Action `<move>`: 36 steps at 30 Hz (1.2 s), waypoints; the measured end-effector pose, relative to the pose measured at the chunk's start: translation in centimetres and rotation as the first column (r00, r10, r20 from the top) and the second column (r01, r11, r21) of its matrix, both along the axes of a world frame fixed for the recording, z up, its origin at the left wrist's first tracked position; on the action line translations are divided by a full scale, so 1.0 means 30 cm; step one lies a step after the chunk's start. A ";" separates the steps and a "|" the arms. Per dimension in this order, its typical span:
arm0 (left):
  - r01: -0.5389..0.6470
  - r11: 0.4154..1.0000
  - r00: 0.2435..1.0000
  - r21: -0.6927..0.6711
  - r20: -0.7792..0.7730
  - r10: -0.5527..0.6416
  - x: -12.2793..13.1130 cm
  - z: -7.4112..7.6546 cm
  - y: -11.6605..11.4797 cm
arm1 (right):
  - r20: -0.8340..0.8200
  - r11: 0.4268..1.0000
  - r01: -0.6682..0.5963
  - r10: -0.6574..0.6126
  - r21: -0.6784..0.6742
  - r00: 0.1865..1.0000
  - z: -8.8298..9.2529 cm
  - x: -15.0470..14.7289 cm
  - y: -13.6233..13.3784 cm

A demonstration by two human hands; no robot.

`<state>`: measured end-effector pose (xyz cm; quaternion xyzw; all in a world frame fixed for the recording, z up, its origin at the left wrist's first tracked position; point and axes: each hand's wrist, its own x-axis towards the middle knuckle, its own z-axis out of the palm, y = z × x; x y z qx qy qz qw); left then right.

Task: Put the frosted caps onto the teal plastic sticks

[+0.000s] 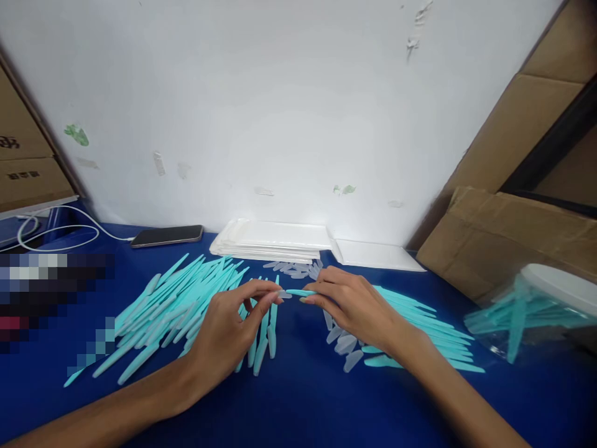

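Blue bench fills the near view, and both forearms come in over it from the bottom edge. A cardboard box leans at the right rear, with a clear tub of teal sticks just in front of it. Two loose piles flank the hands: the left pile fanned out wide, the right pile lying partly under the right wrist. A stack of white packets rests against the wall, with a phone to its left. The left hand and right hand meet over the middle of the bench, a little above it. Between them a single teal stick lies level; the right fingers are pressed together, pinching its one end, while the left thumb and forefinger pinch what looks like a clear cap at the other end. More loose caps lie scattered just below the right hand. The stick looks thin, light, smooth plastic, probably stiff enough to hold straight yet easy to flex or slip, so a fingertip pinch near the end, as both hands have it, seems the sound place to take hold; the cap looks smaller and slicker, best gripped across its flat sides.
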<state>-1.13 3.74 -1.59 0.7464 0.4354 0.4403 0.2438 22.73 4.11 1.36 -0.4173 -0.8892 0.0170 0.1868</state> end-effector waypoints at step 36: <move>0.253 0.867 0.934 0.429 -0.341 -0.104 -0.004 -0.017 -0.029 | -0.053 0.976 0.000 0.012 0.218 0.999 -0.008 0.008 0.019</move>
